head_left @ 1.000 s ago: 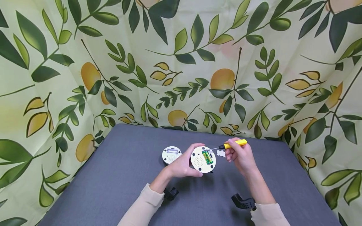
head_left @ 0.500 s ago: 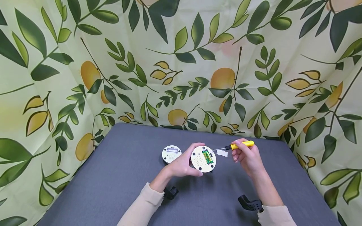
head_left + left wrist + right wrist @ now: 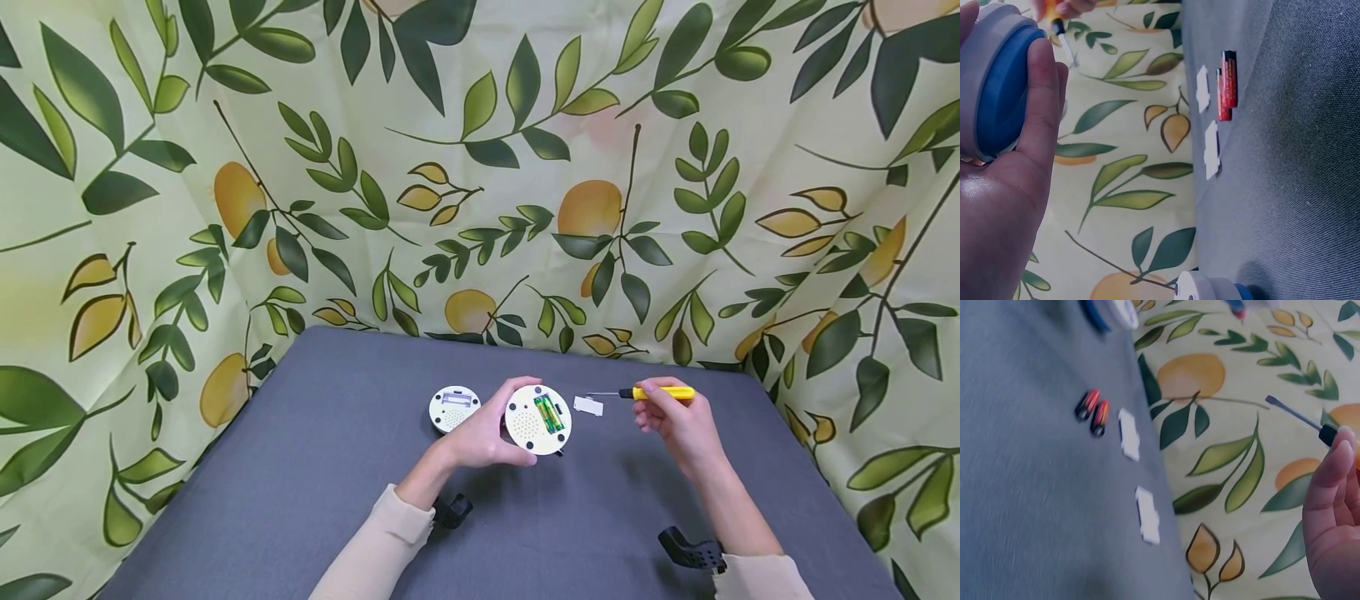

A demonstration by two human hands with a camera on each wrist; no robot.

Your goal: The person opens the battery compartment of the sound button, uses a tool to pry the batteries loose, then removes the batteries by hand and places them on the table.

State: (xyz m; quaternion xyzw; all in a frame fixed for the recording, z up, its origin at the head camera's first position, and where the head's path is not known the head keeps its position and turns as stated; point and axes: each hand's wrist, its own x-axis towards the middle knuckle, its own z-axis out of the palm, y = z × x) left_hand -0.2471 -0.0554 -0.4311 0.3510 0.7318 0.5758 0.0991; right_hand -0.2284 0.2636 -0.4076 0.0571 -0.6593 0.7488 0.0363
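My left hand (image 3: 483,437) grips a round white device (image 3: 526,426) by its rim, raised over the table with its underside toward me. Two green batteries (image 3: 550,414) sit in its uncovered compartment. Its blue side (image 3: 1007,87) shows in the left wrist view, under my fingers. To the right, my right hand (image 3: 678,421) holds a screwdriver (image 3: 667,392) by the yellow handle. The metal shaft (image 3: 1297,411) points left, its tip apart from the device. In the head view that tip lies just above a white battery cover (image 3: 588,406).
A second round device (image 3: 455,408) rests on the grey table (image 3: 337,467), left of my left hand, its compartment without batteries. Two red-and-black batteries (image 3: 1099,418) lie near two white covers (image 3: 1147,514). Leaf-patterned cloth (image 3: 480,183) hangs behind the table.
My right hand has drawn the screwdriver away to the right; its tip has left the battery compartment. My left hand and the device have hardly moved.
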